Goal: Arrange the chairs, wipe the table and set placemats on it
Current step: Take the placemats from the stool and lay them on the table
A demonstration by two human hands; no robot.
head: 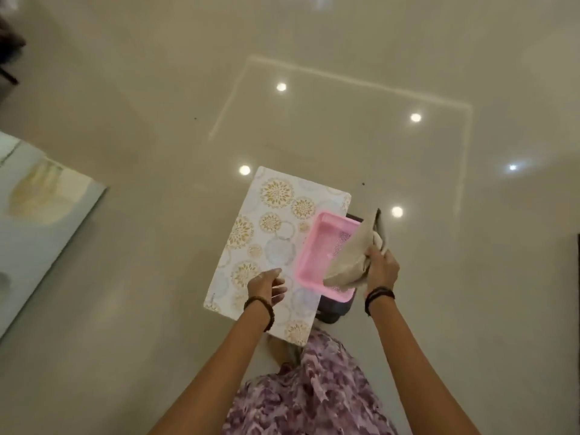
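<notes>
A white placemat with gold and pale blue round patterns lies flat on a dark stool, below me at the centre. A pink plastic basket stands on its right part. My right hand grips a bunched beige cloth just over the basket's right rim. My left hand hovers over the placemat's near left part with fingers curled and apart, holding nothing. The glass-topped table shows at the left edge.
The glossy beige floor reflects several ceiling lights. The dark stool peeks out under the basket's near end. Dark furniture sits at the top left corner. My purple patterned dress fills the bottom centre.
</notes>
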